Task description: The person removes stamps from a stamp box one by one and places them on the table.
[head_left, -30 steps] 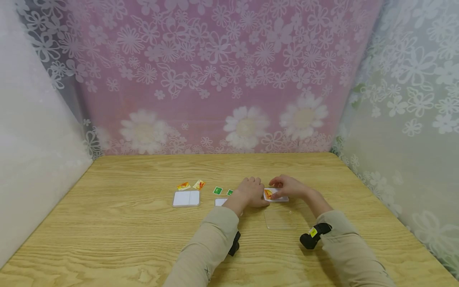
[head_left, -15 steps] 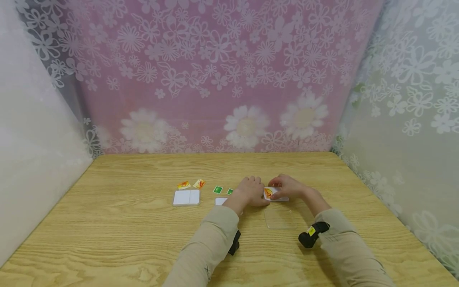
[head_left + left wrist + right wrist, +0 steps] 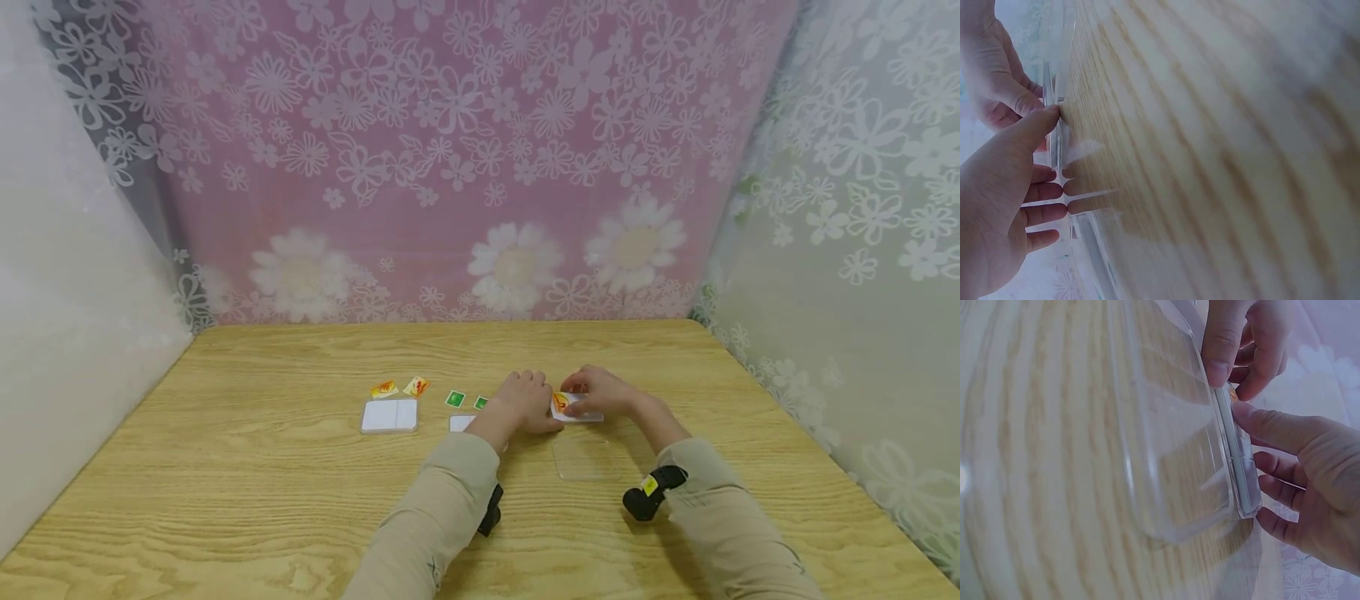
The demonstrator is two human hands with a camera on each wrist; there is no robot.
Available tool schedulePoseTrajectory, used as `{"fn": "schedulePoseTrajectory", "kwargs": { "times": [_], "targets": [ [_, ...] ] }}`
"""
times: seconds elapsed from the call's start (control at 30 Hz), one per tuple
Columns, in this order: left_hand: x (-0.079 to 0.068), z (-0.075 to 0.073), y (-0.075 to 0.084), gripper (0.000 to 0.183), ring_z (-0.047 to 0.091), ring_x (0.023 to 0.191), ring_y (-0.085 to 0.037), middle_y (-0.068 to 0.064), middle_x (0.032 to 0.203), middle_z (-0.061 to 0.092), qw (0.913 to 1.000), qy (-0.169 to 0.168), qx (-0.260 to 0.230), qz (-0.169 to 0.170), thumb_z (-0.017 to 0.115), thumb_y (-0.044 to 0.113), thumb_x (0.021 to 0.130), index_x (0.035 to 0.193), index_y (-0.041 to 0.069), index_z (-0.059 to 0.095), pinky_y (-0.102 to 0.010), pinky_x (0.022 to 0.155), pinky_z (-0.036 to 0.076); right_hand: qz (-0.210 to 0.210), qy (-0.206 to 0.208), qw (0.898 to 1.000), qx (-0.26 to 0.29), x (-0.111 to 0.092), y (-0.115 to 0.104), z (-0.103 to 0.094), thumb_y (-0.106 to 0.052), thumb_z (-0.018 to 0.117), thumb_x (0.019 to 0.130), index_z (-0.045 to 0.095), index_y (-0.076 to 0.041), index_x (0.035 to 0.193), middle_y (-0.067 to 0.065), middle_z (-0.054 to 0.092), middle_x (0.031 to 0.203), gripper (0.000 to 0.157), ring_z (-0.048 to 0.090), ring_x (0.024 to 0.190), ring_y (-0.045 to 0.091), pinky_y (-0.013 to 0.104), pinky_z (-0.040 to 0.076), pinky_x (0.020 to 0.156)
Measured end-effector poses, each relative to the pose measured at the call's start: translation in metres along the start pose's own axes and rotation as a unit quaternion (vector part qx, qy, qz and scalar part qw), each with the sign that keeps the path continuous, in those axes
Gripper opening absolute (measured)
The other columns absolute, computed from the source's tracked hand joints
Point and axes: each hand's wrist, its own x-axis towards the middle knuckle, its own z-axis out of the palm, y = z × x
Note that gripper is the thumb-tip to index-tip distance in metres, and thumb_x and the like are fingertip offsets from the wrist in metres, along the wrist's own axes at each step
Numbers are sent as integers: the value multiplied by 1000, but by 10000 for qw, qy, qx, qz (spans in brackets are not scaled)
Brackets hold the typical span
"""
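Note:
My left hand holds the left end of a flat clear-edged case with a white inside. In the left wrist view its thumb sits on the near edge, with the other fingers stretched along the far side. An orange-and-yellow picture card lies on the case's left half. Bent over that card is my right hand, thumb tip on the picture, index finger at the far edge. The right wrist view shows the case edge-on, between both hands. A clear plastic cover lies in front of it.
To the left lies another white case, with two orange picture cards behind it. Two small green cards lie beyond a third white case, partly hidden by the left forearm. Curtains stand around the wooden table.
Both hands stay at the same case. The right wrist and sleeve have shifted very slightly left; the cards and other cases have kept their places.

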Motion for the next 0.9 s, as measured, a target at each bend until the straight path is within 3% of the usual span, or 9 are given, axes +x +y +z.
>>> {"fn": "schedulePoseTrajectory", "kwargs": {
  "times": [0.47, 0.7, 0.9],
  "targets": [
    [-3, -3, 0, 65, 47, 116, -17, -2, 129, 49, 10000, -3, 92, 19, 44, 65, 87, 127, 15, 55, -34, 99, 37, 47, 279, 9995, 113, 3, 4, -1, -17, 66, 87, 63, 0, 108, 13, 62, 106, 27, 57, 97, 27, 44, 46, 83],
    [-1, -2, 0, 66, 46, 117, -18, -1, 130, 48, 10000, -35, 88, -21, 44, 66, 87, 128, 15, 54, -34, 99, 36, 210, 410, 9989, 41, 5, 2, 0, -13, 67, 86, 65, -1, 100, 7, 61, 89, 19, 54, 80, 19, 33, 45, 69],
    [-1, -2, 0, 66, 46, 117, -17, -1, 130, 48, 9999, -69, 78, -50, 44, 66, 87, 128, 15, 54, -33, 99, 36, 248, 486, 9985, 20, 6, 1, 1, -11, 66, 86, 65, -1, 95, 7, 61, 86, 14, 53, 77, 18, 32, 44, 67]
  ]
}}
